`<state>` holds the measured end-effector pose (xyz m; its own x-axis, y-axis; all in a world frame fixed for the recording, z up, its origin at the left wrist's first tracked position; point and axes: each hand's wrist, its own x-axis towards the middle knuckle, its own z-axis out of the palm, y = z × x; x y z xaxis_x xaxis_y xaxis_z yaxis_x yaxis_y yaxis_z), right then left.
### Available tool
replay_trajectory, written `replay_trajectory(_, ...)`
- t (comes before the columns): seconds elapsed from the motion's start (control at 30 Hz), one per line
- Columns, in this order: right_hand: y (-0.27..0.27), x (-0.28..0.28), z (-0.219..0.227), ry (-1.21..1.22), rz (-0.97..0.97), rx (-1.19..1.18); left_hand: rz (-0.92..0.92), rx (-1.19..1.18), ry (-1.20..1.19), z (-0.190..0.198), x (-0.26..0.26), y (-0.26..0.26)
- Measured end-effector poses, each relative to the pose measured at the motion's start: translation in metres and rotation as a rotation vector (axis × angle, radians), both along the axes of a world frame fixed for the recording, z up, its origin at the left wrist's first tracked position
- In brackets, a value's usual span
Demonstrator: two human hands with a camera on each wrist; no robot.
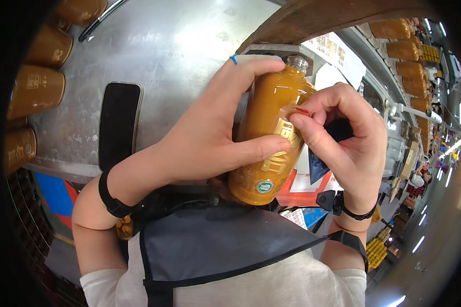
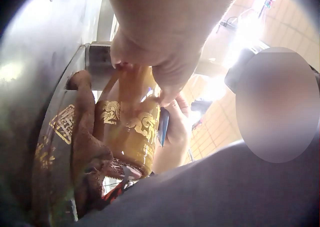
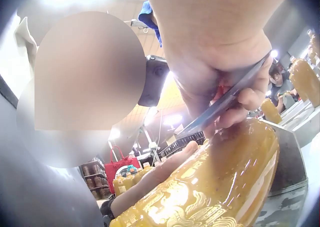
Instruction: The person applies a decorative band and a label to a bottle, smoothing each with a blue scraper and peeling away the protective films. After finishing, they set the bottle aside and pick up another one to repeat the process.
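A glossy amber-brown bottle (image 1: 269, 97) with gold raised characters, a clear glass neck and a small green-and-white round sticker leans tilted in front of the apron. My left hand (image 1: 210, 120) grips it from the left, thumb across the front and fingers near the shoulder. At the gold lettering, my right hand (image 1: 351, 133) pinches a bit of clear film (image 1: 288, 110) with a red edge between thumb and forefinger. A flat, pointed bluish blade (image 3: 225, 99) also sits in the right hand, crossing the palm in the right wrist view. Gold dragon patterns show on the bottle in both wrist views.
A black phone (image 1: 119, 125) lies on the metal table (image 1: 174, 56), left of the bottle. Several brown bottles (image 1: 36, 89) line the far left, near a pen (image 1: 101, 21). A wooden beam (image 1: 297, 20) crosses the top. Red-and-white printed papers (image 1: 297, 189) lie beneath the right hand.
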<state>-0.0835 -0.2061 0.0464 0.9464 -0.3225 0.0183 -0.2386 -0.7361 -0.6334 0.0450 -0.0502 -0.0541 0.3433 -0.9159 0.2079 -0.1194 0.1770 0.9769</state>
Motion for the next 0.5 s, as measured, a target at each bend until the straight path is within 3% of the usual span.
replay_trajectory(0.37,-0.011,-0.003,-0.004,-0.024,-0.053,0.146,-0.074,0.062,-0.02,0.007,0.001,-0.006)
replay_trajectory(0.5,-0.011,-0.003,-0.004,-0.009,-0.084,0.152,-0.026,0.112,-0.05,0.014,-0.005,-0.011)
